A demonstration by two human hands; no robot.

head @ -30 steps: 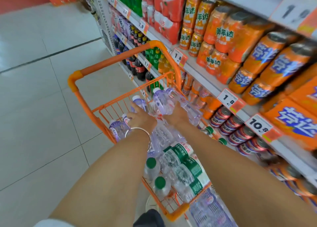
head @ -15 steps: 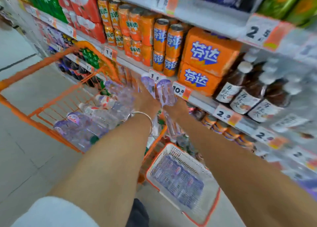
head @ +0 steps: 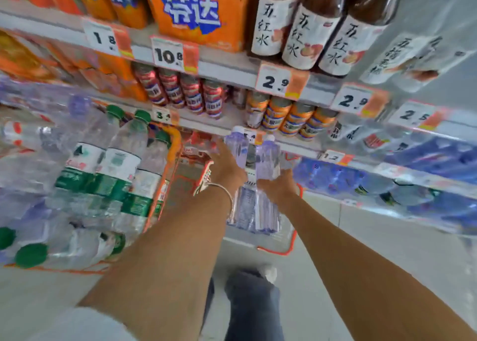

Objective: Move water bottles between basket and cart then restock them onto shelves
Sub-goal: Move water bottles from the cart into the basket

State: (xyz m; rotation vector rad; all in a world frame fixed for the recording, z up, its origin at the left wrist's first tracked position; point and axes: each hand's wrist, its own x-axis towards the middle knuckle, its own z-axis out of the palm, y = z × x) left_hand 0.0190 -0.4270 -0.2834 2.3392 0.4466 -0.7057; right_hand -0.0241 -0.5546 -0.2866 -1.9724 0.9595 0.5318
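Note:
My left hand (head: 227,169) grips a clear water bottle with a purple label (head: 237,147), held upright. Beside it, my right hand (head: 280,186) holds a second purple-label bottle (head: 268,161). Both hang above a white basket with an orange rim (head: 293,240) on the floor, where several purple bottles (head: 254,213) lie. The orange cart (head: 171,160) at the left is packed with green-capped and purple-capped water bottles (head: 121,160). Shelves with more purple water packs (head: 335,176) run along the right.
Shelf rails with price tags (head: 167,54) carry orange soda packs (head: 196,13), cans (head: 278,116) and dark tea bottles (head: 309,31) above. Grey tiled floor (head: 361,237) lies below, with my jeans leg and shoe (head: 251,296) behind the basket.
Both hands lifted bottles out of the cart and carried them right and down over the floor basket. The view swung right toward the shelves.

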